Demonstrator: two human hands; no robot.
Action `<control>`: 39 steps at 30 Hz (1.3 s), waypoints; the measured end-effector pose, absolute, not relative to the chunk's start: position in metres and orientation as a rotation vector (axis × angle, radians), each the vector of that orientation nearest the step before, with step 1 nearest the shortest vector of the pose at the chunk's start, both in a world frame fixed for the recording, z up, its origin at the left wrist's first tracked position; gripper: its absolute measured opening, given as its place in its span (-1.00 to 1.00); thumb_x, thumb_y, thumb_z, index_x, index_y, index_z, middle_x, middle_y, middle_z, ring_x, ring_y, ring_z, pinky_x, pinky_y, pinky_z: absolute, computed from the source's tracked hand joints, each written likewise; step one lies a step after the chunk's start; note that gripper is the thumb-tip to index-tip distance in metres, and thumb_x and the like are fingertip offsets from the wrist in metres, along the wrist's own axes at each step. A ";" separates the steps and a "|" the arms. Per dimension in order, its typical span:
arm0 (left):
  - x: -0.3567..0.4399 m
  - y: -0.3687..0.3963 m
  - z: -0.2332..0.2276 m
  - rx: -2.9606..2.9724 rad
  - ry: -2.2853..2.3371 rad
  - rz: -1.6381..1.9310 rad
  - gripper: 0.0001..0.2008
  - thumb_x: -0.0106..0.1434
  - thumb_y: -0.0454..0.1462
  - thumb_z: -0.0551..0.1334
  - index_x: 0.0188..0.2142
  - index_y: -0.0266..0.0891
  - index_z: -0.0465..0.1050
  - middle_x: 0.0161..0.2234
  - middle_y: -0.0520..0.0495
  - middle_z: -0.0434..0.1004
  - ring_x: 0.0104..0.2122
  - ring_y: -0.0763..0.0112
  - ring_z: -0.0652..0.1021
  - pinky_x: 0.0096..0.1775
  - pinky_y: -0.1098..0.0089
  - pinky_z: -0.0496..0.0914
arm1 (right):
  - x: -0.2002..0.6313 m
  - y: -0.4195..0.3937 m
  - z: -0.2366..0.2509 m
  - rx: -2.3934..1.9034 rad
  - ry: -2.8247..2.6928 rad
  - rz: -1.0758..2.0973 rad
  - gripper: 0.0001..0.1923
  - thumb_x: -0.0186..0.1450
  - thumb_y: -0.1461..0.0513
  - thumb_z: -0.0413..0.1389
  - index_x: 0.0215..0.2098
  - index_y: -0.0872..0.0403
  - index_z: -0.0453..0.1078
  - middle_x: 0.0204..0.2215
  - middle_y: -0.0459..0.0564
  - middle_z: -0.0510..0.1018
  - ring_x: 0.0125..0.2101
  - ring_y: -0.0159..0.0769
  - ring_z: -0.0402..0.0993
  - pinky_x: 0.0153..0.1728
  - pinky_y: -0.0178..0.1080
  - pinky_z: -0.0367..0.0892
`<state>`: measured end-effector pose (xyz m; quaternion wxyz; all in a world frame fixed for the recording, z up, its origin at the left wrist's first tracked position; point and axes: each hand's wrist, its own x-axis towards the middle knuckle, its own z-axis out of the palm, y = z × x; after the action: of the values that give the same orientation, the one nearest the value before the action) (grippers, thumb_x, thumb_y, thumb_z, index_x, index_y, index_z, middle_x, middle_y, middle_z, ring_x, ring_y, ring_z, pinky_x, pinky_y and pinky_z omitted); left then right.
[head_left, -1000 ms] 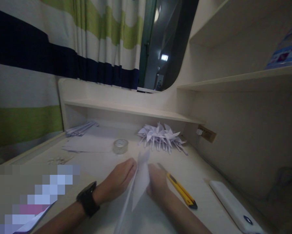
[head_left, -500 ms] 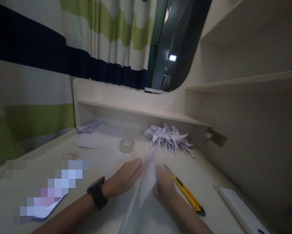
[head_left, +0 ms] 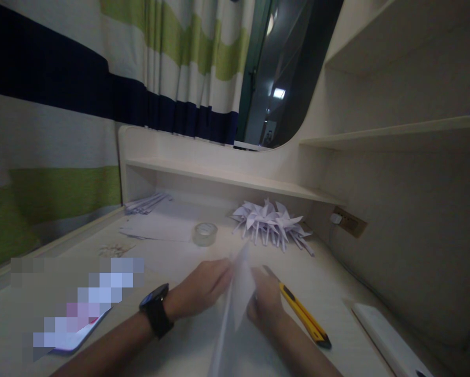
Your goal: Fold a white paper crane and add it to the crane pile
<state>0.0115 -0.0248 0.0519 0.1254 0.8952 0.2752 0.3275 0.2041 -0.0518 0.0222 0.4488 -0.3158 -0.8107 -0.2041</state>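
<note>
Dim study nook, pale wooden desk (head_left: 337,283) beneath a striped green, white and navy curtain (head_left: 101,78). At six o'clock in the head view: thin white sheet of paper (head_left: 238,293), standing on edge and folded to a tall point, being pinched between both hands just above the desktop. Left hand (head_left: 203,288), black wristwatch (head_left: 155,310) at the wrist, lying fingers together along the sheet's left face; right hand (head_left: 264,303) pressing flat against the right face, its fingertips hidden behind the paper.

Judging by its thinness and translucence: very light, limp away from the crease, stiffening only along the fold, easily dented or torn, likely slipping between dry fingers. Best hold probably low along the folded edge, near where both hands are meeting it, not at the floppy upper tip.

Just beside the right hand, toward three o'clock: yellow and black utility knife (head_left: 303,317), lying flat. Toward twelve o'clock: clear roll of adhesive tape (head_left: 205,233), and past it a heap of folded white paper cranes (head_left: 272,222). At ten o'clock: flat white sheets (head_left: 160,228). At four o'clock: white slab-shaped device (head_left: 387,340), partly cropped.
</note>
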 end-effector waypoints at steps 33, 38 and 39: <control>0.015 -0.022 0.043 2.605 0.839 1.012 -0.66 0.44 -0.16 -0.11 -0.44 -0.17 0.21 -0.50 0.06 0.31 -0.49 0.40 0.37 -0.40 0.39 0.23 | 0.199 -0.058 0.023 -0.746 -1.963 -0.481 -0.86 0.27 0.37 -0.13 -0.28 0.04 0.20 -0.52 -0.07 0.38 -0.56 -0.31 0.33 -0.54 -0.30 0.19; 0.017 -0.024 0.040 2.509 0.871 1.045 -0.67 0.44 -0.16 -0.11 -0.44 -0.16 0.17 -0.50 0.06 0.29 -0.49 0.40 0.36 -0.43 0.40 0.20 | 0.199 -0.057 0.022 -0.765 -1.949 -0.507 -0.89 0.27 0.35 -0.13 -0.31 0.04 0.18 -0.54 -0.09 0.34 -0.60 -0.33 0.29 -0.57 -0.30 0.15; 0.017 -0.024 0.039 2.495 0.877 1.049 -0.68 0.44 -0.16 -0.11 -0.43 -0.16 0.16 -0.49 0.06 0.29 -0.49 0.39 0.36 -0.43 0.39 0.19 | 0.200 -0.056 0.021 -0.767 -1.945 -0.521 -0.88 0.27 0.35 -0.13 -0.30 0.04 0.18 -0.54 -0.09 0.35 -0.60 -0.32 0.29 -0.57 -0.29 0.15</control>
<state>0.0173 -0.0240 0.0389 0.1475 0.8674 0.3048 0.3647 0.1997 -0.0564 0.0214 0.4737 -0.3134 -0.7951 -0.2129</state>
